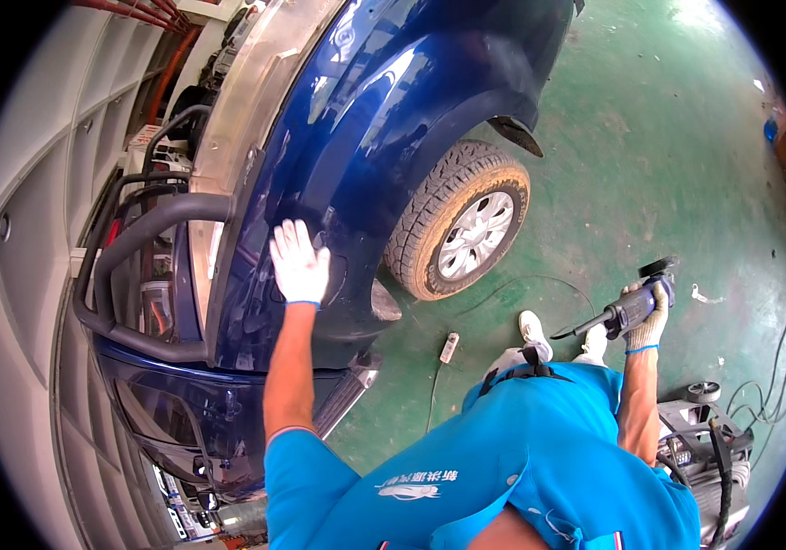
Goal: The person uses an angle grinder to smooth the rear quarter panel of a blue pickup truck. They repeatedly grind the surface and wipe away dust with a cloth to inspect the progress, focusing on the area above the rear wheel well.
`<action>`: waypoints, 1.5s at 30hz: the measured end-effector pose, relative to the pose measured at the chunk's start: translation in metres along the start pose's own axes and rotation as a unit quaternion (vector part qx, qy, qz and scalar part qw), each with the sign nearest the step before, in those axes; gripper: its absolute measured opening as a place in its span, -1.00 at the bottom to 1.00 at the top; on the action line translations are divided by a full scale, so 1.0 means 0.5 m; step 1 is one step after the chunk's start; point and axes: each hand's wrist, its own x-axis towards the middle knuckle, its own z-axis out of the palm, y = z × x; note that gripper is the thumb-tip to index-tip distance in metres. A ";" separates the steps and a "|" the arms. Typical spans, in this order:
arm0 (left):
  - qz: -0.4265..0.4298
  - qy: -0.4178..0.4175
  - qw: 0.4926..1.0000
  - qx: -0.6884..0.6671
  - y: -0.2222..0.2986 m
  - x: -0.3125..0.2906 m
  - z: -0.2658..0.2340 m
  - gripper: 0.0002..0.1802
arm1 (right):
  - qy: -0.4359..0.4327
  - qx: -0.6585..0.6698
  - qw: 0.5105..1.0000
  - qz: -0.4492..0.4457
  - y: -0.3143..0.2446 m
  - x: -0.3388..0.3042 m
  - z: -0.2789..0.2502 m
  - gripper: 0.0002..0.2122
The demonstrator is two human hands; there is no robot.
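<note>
My left hand (301,266), in a white glove with a blue cuff, lies with its fingers stretched out on the side panel of a dark blue pickup truck (356,174). It is next to the outline of a small flap in the paintwork. Down at my right side, my right hand (650,325), in a knitted work glove, is closed round an angle grinder (629,312). The grinder's dark disc end points away from me, and its cord end points toward my left. Part of its body is hidden by my fingers.
The truck's muddy rear wheel (474,220) stands on the green floor (631,165). A power strip (449,348) and cords lie near my feet. At the lower right is a wheeled machine (700,458). Black roll bars (136,247) rise over the truck bed.
</note>
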 end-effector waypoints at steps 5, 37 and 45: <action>0.148 -0.001 0.989 -0.009 -0.082 0.081 0.066 -0.17 | -0.017 -0.018 0.997 -0.067 -0.006 -0.008 0.018 -0.55; 0.268 -0.426 0.850 -0.153 0.132 -0.489 0.479 -0.42 | -0.075 -0.071 0.988 -0.116 0.154 -0.067 -0.022 -0.54; 0.032 -0.538 0.686 -0.489 0.385 -0.779 0.602 -0.41 | -0.103 -0.070 0.992 -0.035 0.093 -0.022 -0.010 -0.53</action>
